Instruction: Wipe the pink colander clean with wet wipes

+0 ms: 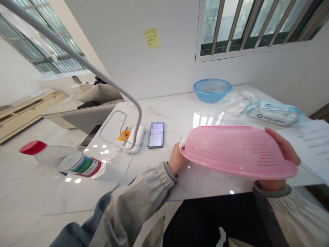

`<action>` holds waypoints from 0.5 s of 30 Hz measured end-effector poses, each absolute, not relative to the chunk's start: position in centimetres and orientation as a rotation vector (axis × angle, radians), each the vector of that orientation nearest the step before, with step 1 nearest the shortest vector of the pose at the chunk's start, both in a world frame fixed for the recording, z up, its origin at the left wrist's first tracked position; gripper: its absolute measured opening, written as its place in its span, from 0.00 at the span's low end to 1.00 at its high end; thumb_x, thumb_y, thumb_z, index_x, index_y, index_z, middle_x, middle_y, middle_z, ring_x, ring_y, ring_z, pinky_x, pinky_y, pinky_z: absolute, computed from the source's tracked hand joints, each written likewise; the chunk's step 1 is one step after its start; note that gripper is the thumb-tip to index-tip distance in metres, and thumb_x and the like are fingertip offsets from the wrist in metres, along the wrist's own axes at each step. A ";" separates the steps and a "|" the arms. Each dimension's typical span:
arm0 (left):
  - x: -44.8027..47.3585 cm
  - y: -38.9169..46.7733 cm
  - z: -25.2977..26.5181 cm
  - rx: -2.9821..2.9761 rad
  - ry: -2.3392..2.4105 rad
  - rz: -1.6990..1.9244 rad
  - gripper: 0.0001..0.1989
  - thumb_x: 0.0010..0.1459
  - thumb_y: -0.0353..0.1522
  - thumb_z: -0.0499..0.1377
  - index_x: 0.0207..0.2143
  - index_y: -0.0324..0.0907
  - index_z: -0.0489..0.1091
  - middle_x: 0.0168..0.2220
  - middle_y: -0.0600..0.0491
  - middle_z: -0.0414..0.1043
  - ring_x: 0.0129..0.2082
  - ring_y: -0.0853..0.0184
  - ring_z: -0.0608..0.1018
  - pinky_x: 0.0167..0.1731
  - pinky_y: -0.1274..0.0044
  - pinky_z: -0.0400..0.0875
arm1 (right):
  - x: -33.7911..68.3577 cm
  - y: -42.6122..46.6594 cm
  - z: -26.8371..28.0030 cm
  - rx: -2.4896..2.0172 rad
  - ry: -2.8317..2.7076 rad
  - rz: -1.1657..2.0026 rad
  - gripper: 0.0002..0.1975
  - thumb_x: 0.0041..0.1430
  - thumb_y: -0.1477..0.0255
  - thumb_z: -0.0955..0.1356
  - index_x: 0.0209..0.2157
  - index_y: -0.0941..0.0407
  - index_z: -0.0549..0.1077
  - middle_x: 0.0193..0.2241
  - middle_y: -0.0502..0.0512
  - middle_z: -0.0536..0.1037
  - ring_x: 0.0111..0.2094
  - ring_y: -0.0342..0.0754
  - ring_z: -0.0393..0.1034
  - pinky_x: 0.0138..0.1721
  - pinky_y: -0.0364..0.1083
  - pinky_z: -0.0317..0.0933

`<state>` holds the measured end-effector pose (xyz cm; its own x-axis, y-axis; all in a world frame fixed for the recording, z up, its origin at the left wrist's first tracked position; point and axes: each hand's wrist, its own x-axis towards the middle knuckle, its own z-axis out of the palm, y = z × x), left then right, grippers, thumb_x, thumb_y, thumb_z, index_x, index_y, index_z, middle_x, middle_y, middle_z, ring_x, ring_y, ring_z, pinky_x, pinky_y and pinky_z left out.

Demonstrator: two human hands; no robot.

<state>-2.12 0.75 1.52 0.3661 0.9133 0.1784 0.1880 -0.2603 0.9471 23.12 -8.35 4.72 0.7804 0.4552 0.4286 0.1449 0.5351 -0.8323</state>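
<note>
A pink plastic colander is held tilted on its side above the front of the table, its perforated base facing away from me and its wide rim toward me. My right hand grips its right side, fingers over the outer wall and the rest behind the rim. At the left end of the rim is my left hand, with a bit of white wipe showing between it and the colander. Most of the left fingers are hidden by the colander.
A blue basin stands at the back, beside crumpled white wipes and a wipes pack. Papers lie at right. Left are a phone, a white lamp base with a curved arm, and a large bottle.
</note>
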 end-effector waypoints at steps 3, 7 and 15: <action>-2.0 0.7 1.6 1.720 0.965 0.952 0.07 0.61 0.34 0.63 0.34 0.40 0.79 0.40 0.47 0.86 0.44 0.57 0.84 0.50 0.69 0.78 | 23.4 -8.6 4.8 -1.025 -0.807 0.030 0.16 0.60 0.70 0.73 0.47 0.51 0.90 0.45 0.57 0.89 0.48 0.59 0.82 0.58 0.60 0.71; -1.9 0.8 1.4 1.753 0.945 0.962 0.08 0.62 0.34 0.62 0.36 0.39 0.79 0.41 0.45 0.86 0.45 0.56 0.85 0.51 0.67 0.78 | 24.0 -7.9 4.1 -1.016 -0.867 -0.035 0.16 0.59 0.72 0.71 0.44 0.50 0.90 0.41 0.56 0.89 0.45 0.58 0.82 0.52 0.59 0.72; -1.7 0.8 1.2 1.754 0.928 1.090 0.12 0.63 0.33 0.64 0.48 0.41 0.79 0.51 0.44 0.84 0.52 0.57 0.84 0.56 0.66 0.78 | 24.4 -8.2 3.8 -1.070 -0.884 -0.035 0.16 0.59 0.70 0.70 0.45 0.49 0.90 0.40 0.55 0.89 0.44 0.58 0.82 0.50 0.59 0.72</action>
<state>-1.66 0.78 1.25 0.3445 0.8908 0.2963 0.1499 -0.3638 0.9194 24.37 -8.22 3.79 0.6679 0.3766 0.6420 0.4263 0.5135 -0.7447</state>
